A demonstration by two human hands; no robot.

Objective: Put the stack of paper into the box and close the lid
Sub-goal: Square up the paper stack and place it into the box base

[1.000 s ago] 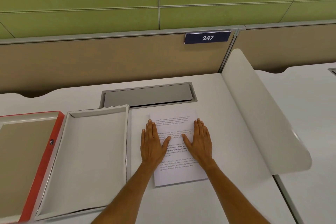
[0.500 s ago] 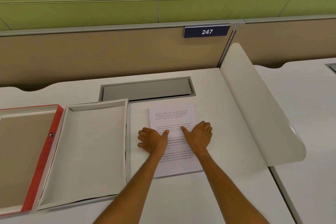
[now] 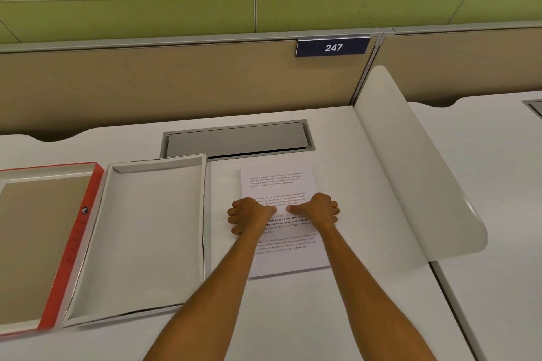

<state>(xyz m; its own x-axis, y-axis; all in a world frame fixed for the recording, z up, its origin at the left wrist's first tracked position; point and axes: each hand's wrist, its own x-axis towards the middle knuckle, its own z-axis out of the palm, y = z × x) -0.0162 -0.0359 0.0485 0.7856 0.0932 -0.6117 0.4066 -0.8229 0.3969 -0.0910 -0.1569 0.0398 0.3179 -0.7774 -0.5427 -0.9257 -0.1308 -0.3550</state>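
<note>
A stack of printed white paper [image 3: 275, 182] lies flat on the white desk, right of an open white box [image 3: 152, 231]. The box is empty. Its red-edged lid [image 3: 73, 240] lies upside down at the far left, beside the box. My left hand [image 3: 249, 214] rests on the stack's left edge with fingers curled under and thumb pointing right. My right hand [image 3: 319, 209] rests on the stack's right part, fingers curled, thumb pointing left. Both thumbs press on the top sheet, nearly meeting. Whether the fingers grip the stack's edges is hidden.
A grey cable hatch [image 3: 237, 139] is set into the desk behind the paper. A curved white divider [image 3: 410, 167] rises at the desk's right edge. A tan partition with a blue sign reading 247 [image 3: 333, 47] closes off the back.
Both hands went from lying flat and spread on the paper to curled fists at its left and right sides. The paper stays in place on the desk.
</note>
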